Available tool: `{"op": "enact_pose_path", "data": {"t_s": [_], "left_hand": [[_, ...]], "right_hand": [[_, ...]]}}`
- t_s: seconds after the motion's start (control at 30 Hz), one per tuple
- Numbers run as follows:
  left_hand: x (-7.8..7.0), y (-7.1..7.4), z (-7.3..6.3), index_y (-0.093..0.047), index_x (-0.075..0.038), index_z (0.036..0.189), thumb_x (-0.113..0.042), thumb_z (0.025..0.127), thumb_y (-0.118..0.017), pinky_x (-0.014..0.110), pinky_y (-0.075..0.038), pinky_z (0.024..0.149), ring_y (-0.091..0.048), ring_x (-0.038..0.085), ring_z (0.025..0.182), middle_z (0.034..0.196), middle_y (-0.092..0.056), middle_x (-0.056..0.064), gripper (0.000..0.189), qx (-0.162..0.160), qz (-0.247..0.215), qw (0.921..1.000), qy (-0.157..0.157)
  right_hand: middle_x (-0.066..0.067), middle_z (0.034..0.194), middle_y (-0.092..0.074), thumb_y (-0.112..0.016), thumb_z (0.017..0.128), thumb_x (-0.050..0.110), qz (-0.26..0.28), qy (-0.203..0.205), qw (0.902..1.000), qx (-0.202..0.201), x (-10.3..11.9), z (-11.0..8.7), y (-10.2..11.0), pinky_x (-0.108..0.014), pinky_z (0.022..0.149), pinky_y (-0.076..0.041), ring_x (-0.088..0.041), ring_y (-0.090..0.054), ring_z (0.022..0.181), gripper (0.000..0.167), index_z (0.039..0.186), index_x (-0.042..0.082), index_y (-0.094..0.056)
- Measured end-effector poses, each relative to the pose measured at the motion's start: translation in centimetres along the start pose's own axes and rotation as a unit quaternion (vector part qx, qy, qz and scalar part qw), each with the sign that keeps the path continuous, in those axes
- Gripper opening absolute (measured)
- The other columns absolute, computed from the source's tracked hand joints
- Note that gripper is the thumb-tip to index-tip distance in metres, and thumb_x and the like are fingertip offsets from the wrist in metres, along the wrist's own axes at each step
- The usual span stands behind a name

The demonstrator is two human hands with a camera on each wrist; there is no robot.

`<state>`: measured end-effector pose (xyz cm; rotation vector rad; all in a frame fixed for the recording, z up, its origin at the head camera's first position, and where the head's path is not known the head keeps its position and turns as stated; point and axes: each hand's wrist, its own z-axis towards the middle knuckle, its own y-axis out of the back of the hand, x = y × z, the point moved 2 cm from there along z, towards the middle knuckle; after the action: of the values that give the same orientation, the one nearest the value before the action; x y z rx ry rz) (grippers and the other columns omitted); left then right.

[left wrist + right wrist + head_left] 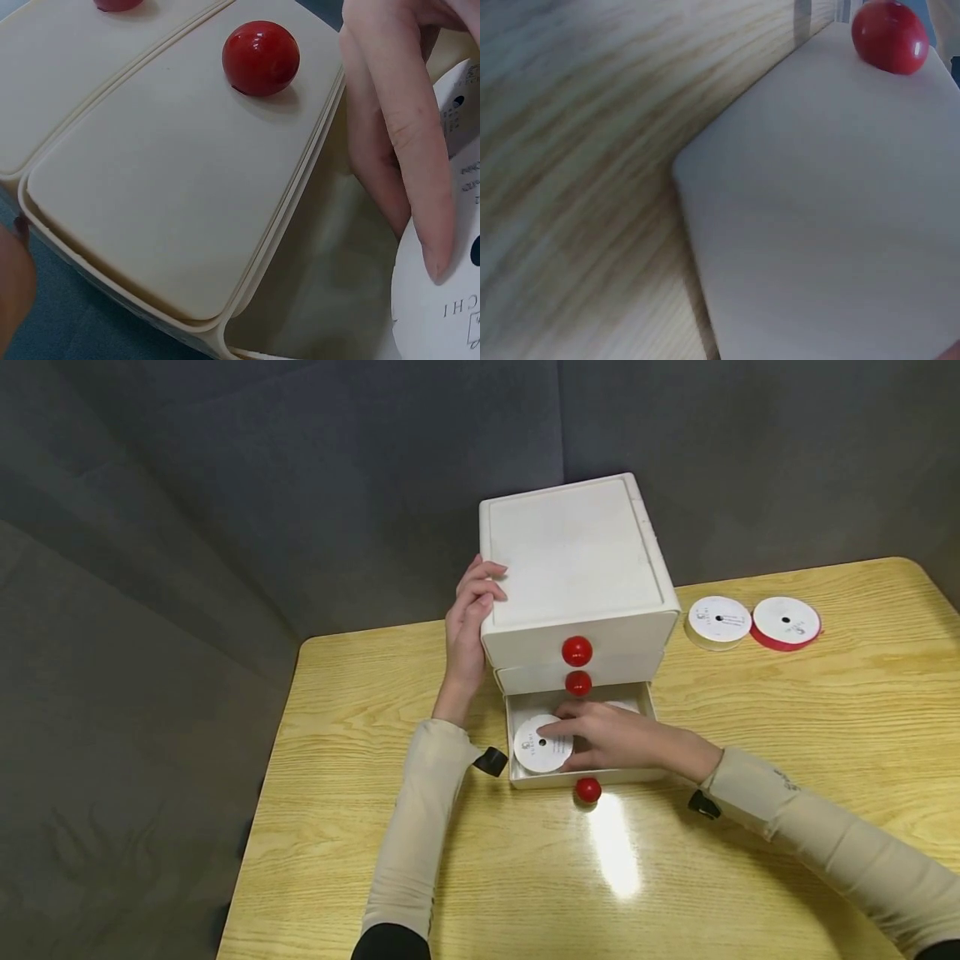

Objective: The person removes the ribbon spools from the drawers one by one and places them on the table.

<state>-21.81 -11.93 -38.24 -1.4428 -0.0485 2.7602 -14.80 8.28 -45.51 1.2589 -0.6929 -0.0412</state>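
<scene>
A white drawer unit [570,552] with red round knobs stands at the back of the table, its bottom drawer [521,781] pulled out. My left hand [468,622] rests against the unit's left side, fingertips laid over the top edge. Inside the drawer, my right hand [611,735] holds a white-faced ribbon spool [531,745] at its right side. One finger lies on the spool's printed face [420,300], close to the centre hole, while the thumb is at the near edge. Part of another white disc [622,705] shows behind the right hand, mostly hidden by it.
To the right of the unit, two more ribbon spools lie flat side by side, one with cream ribbon [718,620] and one with red ribbon [785,622]. Dark grey cloth [375,485] hangs behind the wooden table [360,735]. The drawer's red knob [588,790] juts toward the front.
</scene>
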Motion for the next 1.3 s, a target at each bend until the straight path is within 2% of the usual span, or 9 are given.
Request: {"op": "enact_pose_path", "data": {"t_s": [0.17, 0.33, 0.4, 0.5, 0.7, 0.93, 1.03, 1.13, 1.3], "left_hand": [[0.0, 0.0, 0.0, -0.055, 0.007, 0.09, -0.017, 0.094, -0.042, 0.038, -0.018, 0.126, -0.032, 0.02, 0.148, 0.126, -0.061, 0.006, 0.028, -0.001, -0.001, 1.0, 0.001], [0.0, 0.1, -0.1, -0.055, 0.007, 0.09, -0.017, 0.094, -0.042, 0.038, -0.018, 0.126, -0.032, 0.02, 0.149, 0.126, -0.06, 0.01, 0.028, -0.001, 0.002, 1.0, 0.005], [0.0, 0.1, -0.1, -0.055, 0.007, 0.091, -0.017, 0.094, -0.042, 0.038, -0.018, 0.126, -0.032, 0.02, 0.149, 0.127, -0.06, 0.013, 0.028, -0.001, 0.003, 1.0, 0.005], [0.0, 0.1, -0.1, -0.055, 0.008, 0.091, -0.017, 0.094, -0.042, 0.038, -0.018, 0.126, -0.032, 0.02, 0.149, 0.127, -0.059, 0.016, 0.029, -0.001, 0.003, 1.0, 0.006], [-0.1, 0.2, -0.1, -0.055, 0.008, 0.091, -0.019, 0.095, -0.042, 0.037, -0.018, 0.126, -0.032, 0.018, 0.149, 0.127, -0.06, 0.012, 0.03, -0.003, 0.004, 0.9999, 0.012], [-0.1, 0.1, 0.0, -0.055, 0.007, 0.091, -0.019, 0.095, -0.042, 0.037, -0.018, 0.126, -0.032, 0.018, 0.148, 0.126, -0.061, 0.005, 0.03, -0.002, 0.001, 0.9999, 0.01], [-0.1, 0.1, 0.0, -0.056, 0.007, 0.091, -0.019, 0.095, -0.042, 0.038, -0.018, 0.125, -0.032, 0.018, 0.148, 0.126, -0.061, 0.003, 0.029, -0.001, -0.001, 1.0, 0.01], [-0.1, 0.1, 0.0, -0.056, 0.006, 0.091, -0.019, 0.095, -0.043, 0.038, -0.018, 0.125, -0.031, 0.018, 0.148, 0.127, -0.061, 0.007, 0.029, 0.0, -0.001, 1.0, 0.008], [0.0, 0.0, 0.0, -0.056, 0.006, 0.091, -0.019, 0.095, -0.043, 0.037, -0.018, 0.126, -0.031, 0.018, 0.149, 0.127, -0.061, 0.006, 0.029, 0.003, -0.003, 0.9999, 0.009]], "right_hand": [[-0.021, 0.123, -0.067, -0.082, 0.088, 0.036, 0.034, -0.02, 0.9992, -0.009, 0.2, 0.2, 0.1, -0.042, 0.083, -0.062, -0.025, -0.07, 0.095, 0.054, 0.131, 0.006, -0.071], [-0.024, 0.13, -0.065, -0.075, 0.095, 0.032, 0.078, -0.02, 0.9966, -0.019, 0.5, 0.5, 0.4, -0.046, 0.091, -0.06, -0.025, -0.072, 0.097, 0.048, 0.133, 0.004, -0.069], [-0.024, 0.131, -0.065, -0.074, 0.096, 0.031, 0.09, -0.02, 0.9955, -0.018, 0.7, 0.7, 0.4, -0.045, 0.091, -0.06, -0.023, -0.072, 0.094, 0.046, 0.133, 0.004, -0.069], [-0.022, 0.132, -0.064, -0.075, 0.095, 0.031, 0.1, -0.024, 0.9946, -0.014, 0.9, 1.0, 0.3, -0.045, 0.093, -0.059, -0.023, -0.07, 0.099, 0.047, 0.133, 0.004, -0.069], [-0.022, 0.136, -0.062, -0.079, 0.091, 0.036, 0.104, -0.03, 0.9941, 0.004, 1.3, 1.4, 0.2, -0.049, 0.1, -0.055, -0.035, -0.065, 0.118, 0.054, 0.134, 0.004, -0.068], [-0.018, 0.138, -0.061, -0.08, 0.09, 0.034, 0.116, -0.034, 0.9924, 0.025, 1.4, 1.5, 0.1, -0.049, 0.104, -0.053, -0.034, -0.062, 0.124, 0.056, 0.136, 0.005, -0.066], [-0.018, 0.139, -0.06, -0.079, 0.091, 0.034, 0.125, -0.039, 0.9908, 0.035, 1.4, 1.6, 0.1, -0.049, 0.105, -0.052, -0.033, -0.061, 0.125, 0.057, 0.137, 0.005, -0.065], [-0.017, 0.137, -0.061, -0.08, 0.09, 0.032, 0.133, -0.038, 0.9898, 0.036, 1.3, 1.7, 0.0, -0.047, 0.104, -0.053, -0.031, -0.062, 0.122, 0.056, 0.136, 0.004, -0.065], [-0.012, 0.128, -0.066, -0.083, 0.087, 0.032, 0.14, -0.031, 0.9896, 0.012, 1.2, 1.8, 0.1, -0.041, 0.094, -0.057, -0.021, -0.066, 0.108, 0.051, 0.128, 0.005, -0.071]]}}
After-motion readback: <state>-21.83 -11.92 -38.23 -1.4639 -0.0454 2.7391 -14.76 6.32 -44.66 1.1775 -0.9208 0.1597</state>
